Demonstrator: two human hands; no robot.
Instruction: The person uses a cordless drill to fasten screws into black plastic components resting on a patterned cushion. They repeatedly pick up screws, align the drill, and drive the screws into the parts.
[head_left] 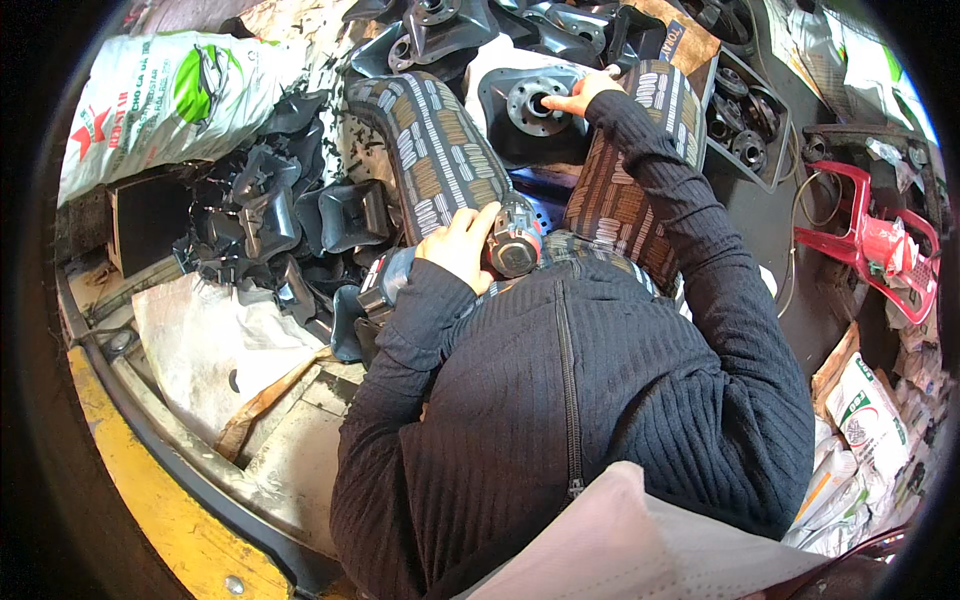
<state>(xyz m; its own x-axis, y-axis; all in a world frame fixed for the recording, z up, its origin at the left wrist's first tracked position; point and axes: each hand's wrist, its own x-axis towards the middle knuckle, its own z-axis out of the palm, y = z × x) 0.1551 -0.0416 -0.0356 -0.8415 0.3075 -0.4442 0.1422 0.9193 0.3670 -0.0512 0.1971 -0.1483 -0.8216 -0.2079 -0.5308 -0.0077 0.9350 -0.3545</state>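
Note:
My left hand [458, 248] is closed around the grip of a cordless drill [515, 245] lying across my lap. The drill's battery end [380, 285] sticks out past my left sleeve. Between my knees stands a dark plastic housing [490, 95] with a round grey metal flange [528, 108] on top, pierced by several holes. My right hand [580, 97] reaches over my right thigh to the flange, its thumb and forefinger pressed together at the rim. Whatever small thing may be between those fingertips is too small to make out.
More dark housings with flanges [435, 15] lie beyond my knees. Black plastic parts [270, 215] are heaped at my left, near a white sack [170, 110]. At right are a tray of metal flanges [748, 150] and a red plastic frame [860, 235]. A yellow edge [150, 490] curves at lower left.

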